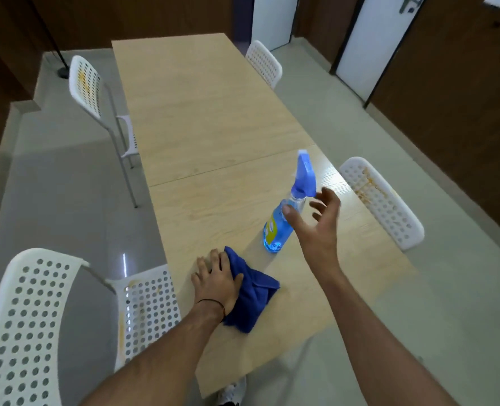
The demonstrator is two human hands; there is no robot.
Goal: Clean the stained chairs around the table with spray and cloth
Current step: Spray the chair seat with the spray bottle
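A blue spray bottle (pixel 284 218) with a yellow label stands on the long wooden table (pixel 202 118). My right hand (pixel 319 218) hovers just right of its neck, fingers spread and relaxed, holding nothing. A folded blue cloth (pixel 254 294) lies near the table's front edge; my left hand (pixel 216 279) rests on its left part, with the thumb over the cloth. White perforated chairs surround the table: near left chair (pixel 32 317) with orange stains on its seat, near right chair (pixel 380 200) with a stained back, far left chair (pixel 87 86) also stained.
A fourth white chair (pixel 265 63) stands at the far right of the table. A black lamp stand base (pixel 64 73) sits on the floor at the back left. White doors and brown wall panels line the back and right. Grey floor surrounds the table.
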